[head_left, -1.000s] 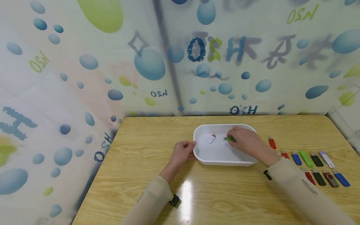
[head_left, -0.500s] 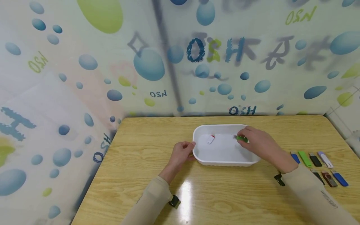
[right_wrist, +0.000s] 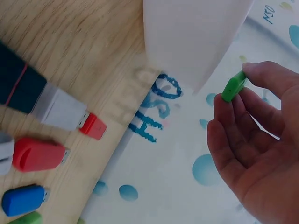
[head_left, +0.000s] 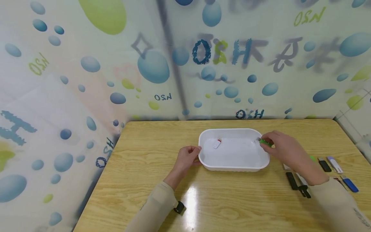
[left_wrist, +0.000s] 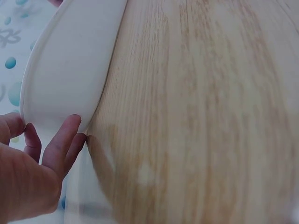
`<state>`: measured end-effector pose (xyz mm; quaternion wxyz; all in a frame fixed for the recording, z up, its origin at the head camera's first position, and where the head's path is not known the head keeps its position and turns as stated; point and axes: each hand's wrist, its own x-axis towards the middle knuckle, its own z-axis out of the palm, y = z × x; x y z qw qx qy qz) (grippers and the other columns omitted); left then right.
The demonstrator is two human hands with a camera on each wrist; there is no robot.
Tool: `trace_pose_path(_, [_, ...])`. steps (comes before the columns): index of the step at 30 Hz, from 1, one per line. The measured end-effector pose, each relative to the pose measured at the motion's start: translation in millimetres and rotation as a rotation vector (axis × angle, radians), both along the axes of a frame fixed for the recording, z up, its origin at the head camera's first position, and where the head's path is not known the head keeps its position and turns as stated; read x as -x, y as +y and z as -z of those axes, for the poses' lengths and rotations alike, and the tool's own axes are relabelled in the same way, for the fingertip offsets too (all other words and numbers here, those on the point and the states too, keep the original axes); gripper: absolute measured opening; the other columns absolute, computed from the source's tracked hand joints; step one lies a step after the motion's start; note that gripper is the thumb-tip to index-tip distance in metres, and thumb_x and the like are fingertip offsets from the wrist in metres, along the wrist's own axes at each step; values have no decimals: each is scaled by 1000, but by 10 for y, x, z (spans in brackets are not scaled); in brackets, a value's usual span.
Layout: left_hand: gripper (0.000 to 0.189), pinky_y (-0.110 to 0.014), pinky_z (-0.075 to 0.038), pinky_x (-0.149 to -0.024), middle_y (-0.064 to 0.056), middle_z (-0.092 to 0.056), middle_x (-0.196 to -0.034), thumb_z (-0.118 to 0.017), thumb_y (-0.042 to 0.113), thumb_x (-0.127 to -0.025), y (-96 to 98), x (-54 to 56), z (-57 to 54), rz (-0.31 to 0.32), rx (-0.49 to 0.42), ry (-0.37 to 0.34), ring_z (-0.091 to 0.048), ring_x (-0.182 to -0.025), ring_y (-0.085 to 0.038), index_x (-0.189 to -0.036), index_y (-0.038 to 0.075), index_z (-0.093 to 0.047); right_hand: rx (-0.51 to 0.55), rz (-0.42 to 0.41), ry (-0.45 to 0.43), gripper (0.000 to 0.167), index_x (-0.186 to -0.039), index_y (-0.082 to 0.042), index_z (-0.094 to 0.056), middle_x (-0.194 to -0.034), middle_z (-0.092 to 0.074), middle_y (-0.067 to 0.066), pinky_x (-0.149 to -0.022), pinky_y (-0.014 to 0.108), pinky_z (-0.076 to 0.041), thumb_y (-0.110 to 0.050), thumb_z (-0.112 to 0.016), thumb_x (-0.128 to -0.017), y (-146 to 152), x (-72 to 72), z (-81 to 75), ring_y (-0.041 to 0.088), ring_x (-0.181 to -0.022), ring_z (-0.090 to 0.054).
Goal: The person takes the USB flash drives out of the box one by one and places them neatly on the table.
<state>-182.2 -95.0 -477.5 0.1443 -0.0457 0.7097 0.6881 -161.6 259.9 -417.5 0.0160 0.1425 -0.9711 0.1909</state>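
Note:
A white plastic basin (head_left: 232,169) stands on the wooden table, with a white and red USB stick (head_left: 217,144) lying inside. My left hand (head_left: 186,159) pinches the basin's left rim between thumb and index finger; other fingertips touch its outer wall (left_wrist: 70,70) in the left wrist view. Over the basin's right end, my right hand (head_left: 287,151) holds a green USB stick (head_left: 265,143) between thumb and fingers, metal plug toward the basin. The right wrist view shows this green stick edge-on, above the table and apart from the basin wall.
Several USB sticks lie in rows at the right of the table, among them a black one (head_left: 325,164), a white and purple one (head_left: 335,164) and a blue one (head_left: 350,184). My right forearm covers part of the rows. A patterned curtain (head_left: 203,80) hangs behind the table.
My right hand has moved right with the green USB stick, from above the basin's middle to its right rim. My left hand has stayed on the rim.

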Motion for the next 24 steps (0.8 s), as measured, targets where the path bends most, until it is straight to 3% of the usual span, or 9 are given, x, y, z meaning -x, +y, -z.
trace_pose_path(9, [38, -37, -65, -82, -23, -64, -114, -62, 23, -106, -9, 16, 15, 2, 12, -1, -70, -100, -28, -118, -13, -63, 82, 108, -71, 38, -120, 8, -66, -106, -71, 21, -78, 58, -59, -24, -71, -99, 294, -20, -43, 39, -95, -67])
trace_pose_path(17, [42, -37, -65, -81, -23, -65, -116, -63, 27, -106, -10, 2, 4, 5, 23, -1, -71, -102, -30, -121, -12, -63, 64, 176, -1, 37, -114, 9, -69, -95, -73, 19, -72, 58, -60, -24, -72, -98, 473, -21, -13, 37, -85, -67])
trace_pose_path(24, [41, -37, -65, -81, -23, -66, -114, -63, 26, -106, -11, -5, 14, 7, 22, 3, -72, -101, -30, -120, -12, -63, 56, 192, 0, 36, -110, 11, -68, -92, -72, 20, -69, 56, -60, -22, -74, -97, 580, 10, 48, 35, -81, -67])
